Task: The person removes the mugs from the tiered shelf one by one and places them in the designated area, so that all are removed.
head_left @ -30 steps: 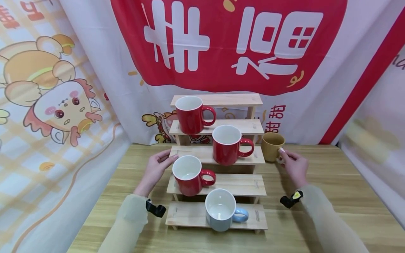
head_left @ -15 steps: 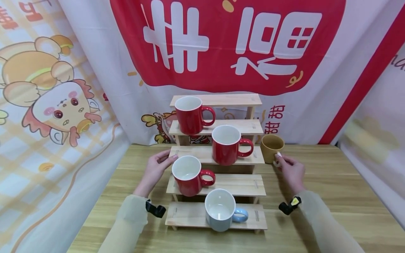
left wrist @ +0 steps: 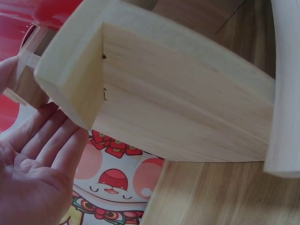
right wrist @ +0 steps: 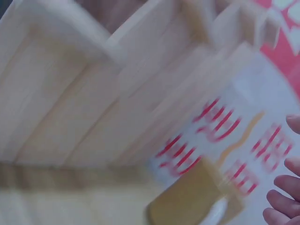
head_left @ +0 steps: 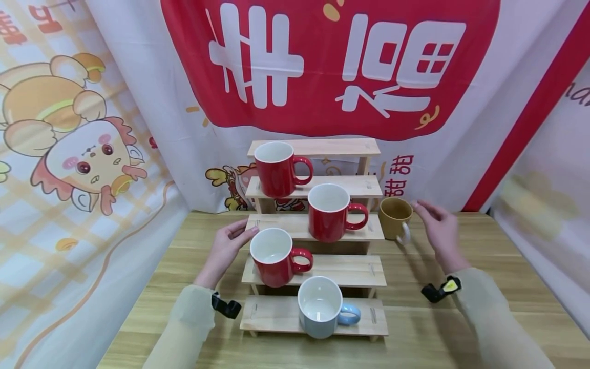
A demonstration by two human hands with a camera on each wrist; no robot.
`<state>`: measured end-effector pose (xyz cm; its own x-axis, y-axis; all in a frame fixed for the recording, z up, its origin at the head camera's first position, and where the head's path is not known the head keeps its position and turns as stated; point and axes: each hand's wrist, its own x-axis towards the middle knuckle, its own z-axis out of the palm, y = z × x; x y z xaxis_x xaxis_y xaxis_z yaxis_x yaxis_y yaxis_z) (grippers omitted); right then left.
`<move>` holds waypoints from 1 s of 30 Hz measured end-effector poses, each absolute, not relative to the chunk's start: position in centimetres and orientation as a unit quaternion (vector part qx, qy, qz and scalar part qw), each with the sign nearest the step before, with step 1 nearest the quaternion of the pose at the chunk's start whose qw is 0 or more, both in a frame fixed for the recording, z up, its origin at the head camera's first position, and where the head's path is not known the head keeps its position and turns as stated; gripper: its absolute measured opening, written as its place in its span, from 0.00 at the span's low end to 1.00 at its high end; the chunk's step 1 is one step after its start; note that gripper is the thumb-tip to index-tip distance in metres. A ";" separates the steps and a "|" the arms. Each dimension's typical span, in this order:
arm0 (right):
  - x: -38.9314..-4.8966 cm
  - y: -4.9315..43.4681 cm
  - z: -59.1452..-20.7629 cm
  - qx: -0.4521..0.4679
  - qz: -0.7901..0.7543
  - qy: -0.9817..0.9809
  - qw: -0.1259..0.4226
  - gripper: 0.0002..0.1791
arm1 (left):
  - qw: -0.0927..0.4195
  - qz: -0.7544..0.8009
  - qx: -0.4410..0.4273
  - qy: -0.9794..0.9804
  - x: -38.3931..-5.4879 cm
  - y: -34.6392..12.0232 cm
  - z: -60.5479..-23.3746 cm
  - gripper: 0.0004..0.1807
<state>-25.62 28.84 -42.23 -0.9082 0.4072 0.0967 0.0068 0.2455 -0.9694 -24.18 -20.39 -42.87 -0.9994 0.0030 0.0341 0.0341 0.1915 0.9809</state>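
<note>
My left hand point(head_left: 228, 248) holds the left end of a stepped wooden rack point(head_left: 318, 225), its thumb and fingers point(left wrist: 56, 140) on either side of a board. My right hand point(head_left: 440, 230) is beside a mustard mug point(head_left: 394, 220) with a pale handle, which stands on the table right of the rack. In the right wrist view, its relaxed fingers point(right wrist: 286, 197) are apart from the mug. On the rack stand an upper red mug point(head_left: 276, 171), a middle red mug point(head_left: 328, 215), a lower red mug point(head_left: 273, 256) and, on the bottom step, a light blue mug point(head_left: 320, 310).
The wooden table point(head_left: 498, 287) extends on both sides of the rack. Printed cloth point(head_left: 184, 154) hangs close behind and along both sides. The rack's top board point(head_left: 318, 147) carries no mug.
My right hand has let go of the mustard mug's handle and moved right. The mug has come slightly nearer, its handle now toward me. My left hand stays put.
</note>
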 end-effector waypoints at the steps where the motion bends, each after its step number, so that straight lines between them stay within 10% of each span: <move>1: -25.6 28.7 -41.3 -0.132 0.600 -0.773 0.161 0.36 | 0.011 -0.636 -0.012 -0.771 -24.2 -20.4 -42.9 0.35; 19: -23.7 23.2 -28.3 0.029 0.552 -0.823 0.128 0.35 | 0.019 -0.632 -0.015 -0.775 -24.1 -20.4 -42.9 0.34; 30: -24.8 17.1 -27.2 0.100 0.562 -0.819 0.063 0.35 | 0.018 -0.637 -0.016 -0.770 -24.2 -20.3 -43.0 0.32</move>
<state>-24.83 17.13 -27.17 -0.9723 -0.0927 0.2146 -0.2336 0.3480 -0.9079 -24.24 -20.32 -43.04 -0.9988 0.0010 0.0487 0.0480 0.1880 0.9810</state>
